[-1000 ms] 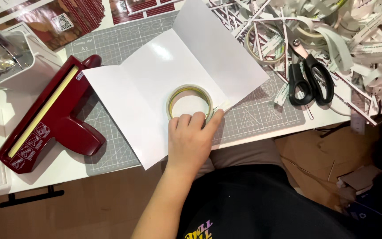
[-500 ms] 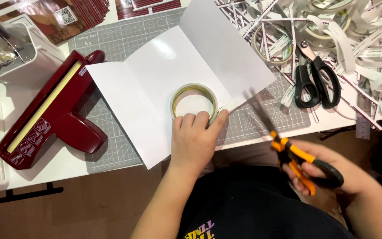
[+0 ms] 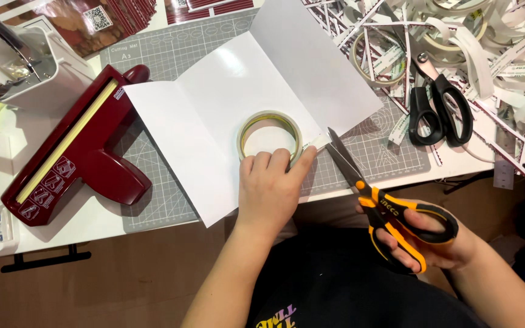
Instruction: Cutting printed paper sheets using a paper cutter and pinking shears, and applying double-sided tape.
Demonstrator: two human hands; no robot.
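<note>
Tape roll (image 3: pixel 270 135) under left grip (image 3: pixel 268 188) on grey mat (image 3: pixel 171 54); right grip (image 3: pixel 432 240) clamps scissors (image 3: pixel 384 203) — paper-strewn desk.

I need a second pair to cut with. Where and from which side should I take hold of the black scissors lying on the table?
Probably take the black scissors by their two handle loops, coming from the near table edge. They lie flat and shut, loops toward the person, blades pointing away under paper strips. The right hand already holds the orange scissors.
</note>
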